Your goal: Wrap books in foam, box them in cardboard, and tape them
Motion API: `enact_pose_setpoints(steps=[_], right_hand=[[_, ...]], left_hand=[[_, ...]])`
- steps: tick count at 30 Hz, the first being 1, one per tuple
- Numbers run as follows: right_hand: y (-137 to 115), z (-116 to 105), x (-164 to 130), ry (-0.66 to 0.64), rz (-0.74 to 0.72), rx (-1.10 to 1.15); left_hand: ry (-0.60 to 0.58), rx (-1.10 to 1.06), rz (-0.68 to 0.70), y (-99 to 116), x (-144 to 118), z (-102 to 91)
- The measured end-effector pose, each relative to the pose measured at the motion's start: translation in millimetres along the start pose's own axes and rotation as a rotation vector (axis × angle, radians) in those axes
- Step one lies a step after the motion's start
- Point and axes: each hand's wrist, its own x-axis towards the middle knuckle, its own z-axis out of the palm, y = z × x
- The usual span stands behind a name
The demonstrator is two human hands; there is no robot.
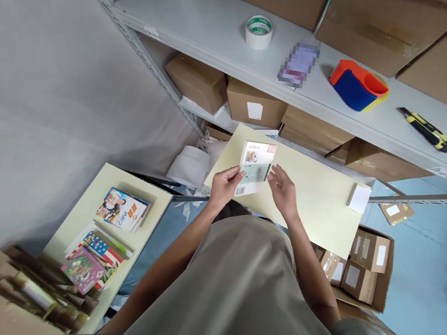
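Held over the pale yellow table point(309, 193) is a book point(255, 168) with a white and green cover and a barcode at its lower corner. My left hand point(225, 185) pinches it by the left edge, thumb on the cover. Close to the book's right edge is my right hand point(283, 188), its fingers apart and holding nothing; whether a fingertip touches the edge I cannot tell. At the table's right end lies a small white stack point(359, 198).
On the shelf point(213, 23) ahead are a tape roll point(258, 32), a blurred phone-like rectangle point(299, 65), a tape dispenser point(359, 86) and a utility knife point(425, 130). Books point(124, 210) lie on a side table point(80, 201) at left. An open carton point(385, 275) of boxes stands at right.
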Motion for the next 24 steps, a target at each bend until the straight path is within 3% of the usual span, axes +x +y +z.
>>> enact_pose_setpoints(steps=[3,6,8,12,15,18,24], right_hand=[[-8.4,19.7,-9.3,-0.100,0.013,0.076],[-14.7,28.3,-7.3,-0.057,-0.002,0.075],[-16.3,24.0,-0.6,-0.050,-0.009,0.085],[-17.1,5.2,10.9,-0.121,0.014,0.116],[-18.3,-3.4,12.4,-0.156,0.037,0.146],[-19.6,-5.5,12.4,-0.170,0.047,0.162],[-15.6,-8.2,17.0,-0.173,0.087,0.193]], left_hand=[[0.018,0.096,0.053,-3.2,-17.0,12.2],[-0.053,0.101,0.076,-5.6,-28.1,18.3],[-0.073,0.066,0.079,-6.8,-25.3,10.4],[0.103,0.107,0.086,-7.7,-0.7,-25.6],[0.011,0.035,-0.038,-7.5,14.0,-44.6],[-0.104,-0.047,-0.183,-6.1,15.4,-46.8],[-0.060,-0.065,-0.189,-3.8,10.8,-35.5]])
